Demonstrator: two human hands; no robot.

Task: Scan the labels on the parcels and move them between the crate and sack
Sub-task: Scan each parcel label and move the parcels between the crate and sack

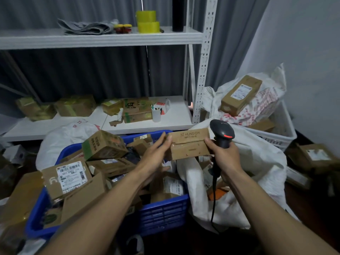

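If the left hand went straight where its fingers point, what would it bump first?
The brown cardboard box marked HUNG CHI. The left hand has its straight fingers right against the box's left end, so it would likely just push the box toward the right hand, which holds the scanner.

Two forearms are shown, and both are left bare along the whole length that is in view, from the lower edge of the view up to the wrists. The left hand (pixel 156 155) and the right hand (pixel 224 155) are likewise uncovered, knuckles and fingers included. The forearms are drawn broad near the camera and narrowed toward the wrists by the wide lens.
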